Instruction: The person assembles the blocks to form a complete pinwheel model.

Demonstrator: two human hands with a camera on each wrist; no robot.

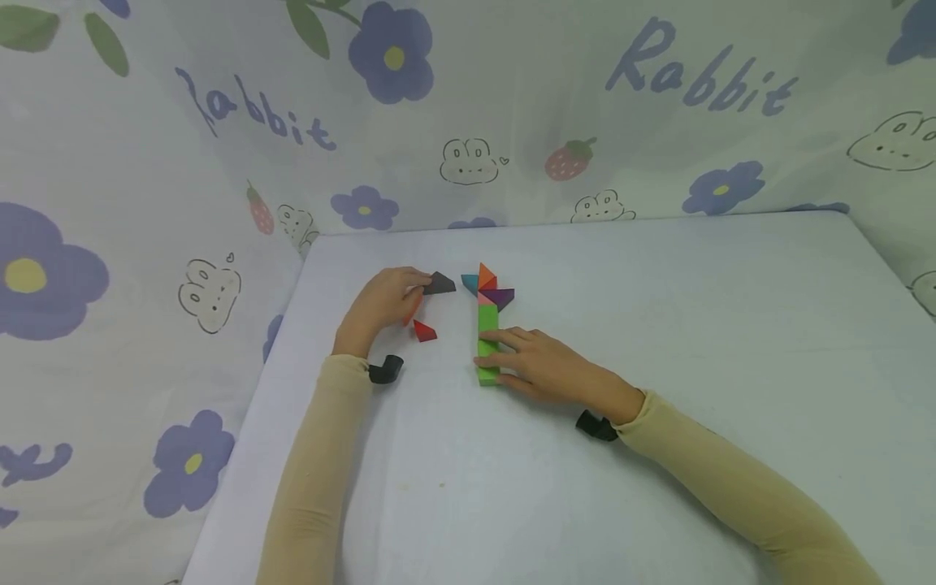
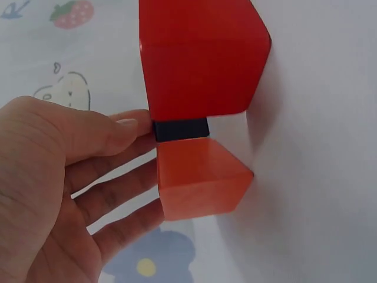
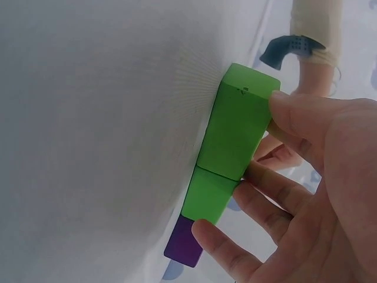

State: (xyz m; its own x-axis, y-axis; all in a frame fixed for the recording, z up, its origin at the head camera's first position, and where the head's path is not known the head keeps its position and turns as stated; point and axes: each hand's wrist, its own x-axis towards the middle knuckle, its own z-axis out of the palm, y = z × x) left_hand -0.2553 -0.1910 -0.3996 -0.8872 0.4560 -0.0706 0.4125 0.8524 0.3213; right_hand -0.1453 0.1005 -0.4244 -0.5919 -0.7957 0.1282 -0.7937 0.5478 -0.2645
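My left hand (image 1: 383, 305) pinches the left end of a black block (image 1: 440, 284); in the left wrist view a red block (image 2: 203, 76) partly covers that block. An orange block (image 2: 200, 177) stands beside the left fingers. My right hand (image 1: 548, 366) lies across two green blocks (image 1: 487, 318) set end to end. It holds the nearer one, thumb on the right side and fingertips reaching over to the left edge. Beyond the green blocks, a purple block (image 1: 501, 297), a small pink one (image 1: 483, 299), a teal one (image 1: 470, 283) and an orange one (image 1: 486, 275) form a cluster.
The blocks lie on a white-covered table (image 1: 702, 325). Behind it and at the left hangs a cloth (image 1: 512, 81) printed with flowers and rabbits. A dark device is strapped at each wrist, below beige sleeves (image 1: 310, 455).
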